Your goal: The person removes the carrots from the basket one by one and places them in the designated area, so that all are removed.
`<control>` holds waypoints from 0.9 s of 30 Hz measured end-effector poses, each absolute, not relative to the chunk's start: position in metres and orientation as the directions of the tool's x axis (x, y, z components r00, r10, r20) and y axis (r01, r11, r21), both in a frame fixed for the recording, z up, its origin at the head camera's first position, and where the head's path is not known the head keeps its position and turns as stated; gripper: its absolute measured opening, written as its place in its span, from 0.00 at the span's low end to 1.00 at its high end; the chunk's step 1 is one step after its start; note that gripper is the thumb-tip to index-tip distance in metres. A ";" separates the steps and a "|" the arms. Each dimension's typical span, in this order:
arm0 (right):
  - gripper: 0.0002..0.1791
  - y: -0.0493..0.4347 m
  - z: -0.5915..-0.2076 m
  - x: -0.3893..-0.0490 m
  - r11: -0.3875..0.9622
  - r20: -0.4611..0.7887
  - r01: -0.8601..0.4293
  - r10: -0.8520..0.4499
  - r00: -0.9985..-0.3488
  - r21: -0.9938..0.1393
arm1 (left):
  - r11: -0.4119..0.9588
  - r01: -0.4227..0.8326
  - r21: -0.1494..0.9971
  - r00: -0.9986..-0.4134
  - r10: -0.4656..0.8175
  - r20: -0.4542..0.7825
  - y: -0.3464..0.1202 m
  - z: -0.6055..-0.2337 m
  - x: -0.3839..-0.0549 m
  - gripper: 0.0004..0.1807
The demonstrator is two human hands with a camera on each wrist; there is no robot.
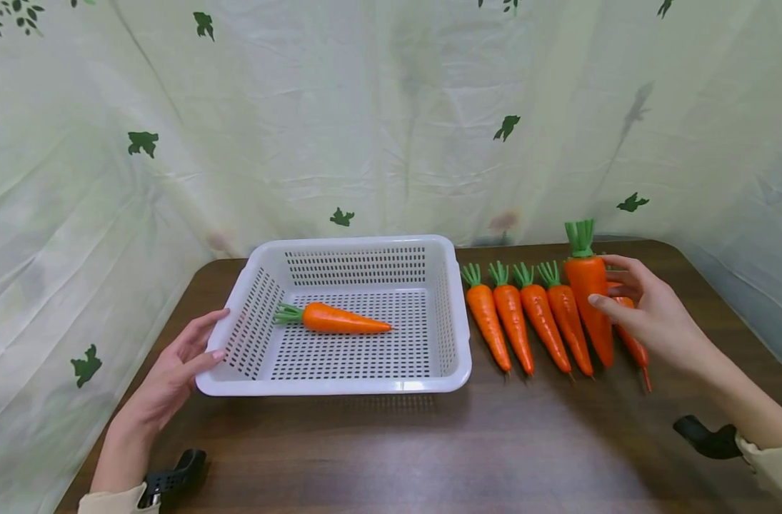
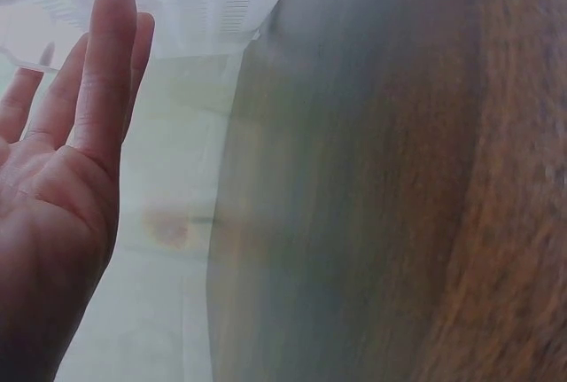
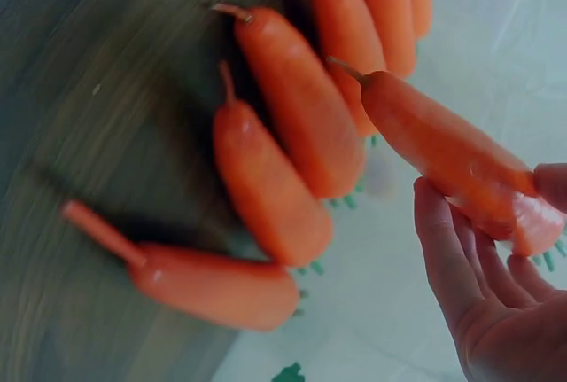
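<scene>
My right hand [image 1: 660,307] pinches an orange carrot [image 1: 586,289] with green stalks between thumb and fingers, raised over the row of carrots. The right wrist view shows the held carrot [image 3: 443,138] from its root end, with the fingers [image 3: 443,240] along its side. At the left end of a white plastic basket [image 1: 333,386], my left hand [image 1: 168,375] rests against the rim with thumb and fingers apart. Nearly straight fingers [image 2: 106,72] show in the left wrist view. One carrot [image 1: 339,319] lies inside the basket, its stalks toward the left.
Several carrots [image 1: 509,321] lie side by side on the brown wooden table [image 1: 378,457], right of the basket, roots toward me. Another carrot [image 1: 633,343] at the row's right end is partly hidden by my right hand. A pale leaf-patterned curtain [image 1: 365,128] hangs behind the table.
</scene>
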State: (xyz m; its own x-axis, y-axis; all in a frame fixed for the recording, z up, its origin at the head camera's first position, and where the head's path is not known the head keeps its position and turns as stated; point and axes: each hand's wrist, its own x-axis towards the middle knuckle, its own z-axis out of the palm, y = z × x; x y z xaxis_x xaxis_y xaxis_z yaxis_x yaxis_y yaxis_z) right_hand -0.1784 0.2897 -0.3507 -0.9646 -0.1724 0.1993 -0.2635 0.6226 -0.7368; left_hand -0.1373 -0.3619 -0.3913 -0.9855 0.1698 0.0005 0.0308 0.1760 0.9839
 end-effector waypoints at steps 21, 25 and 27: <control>0.35 0.335 -0.349 -0.191 0.657 0.109 -0.172 -0.135 -0.985 -0.734 | 0.170 0.019 0.985 -0.986 0.166 -0.010 -0.362 -0.391 -0.138 0.35; 0.38 0.344 -0.352 -0.197 0.679 0.063 -0.123 -0.112 -0.992 -0.724 | 0.170 0.019 0.985 -0.986 0.168 -0.010 -0.363 -0.391 -0.138 0.35; 0.39 0.349 -0.354 -0.200 0.690 0.044 -0.103 -0.103 -0.994 -0.716 | 0.168 0.021 0.986 -0.985 0.170 -0.008 -0.363 -0.391 -0.138 0.35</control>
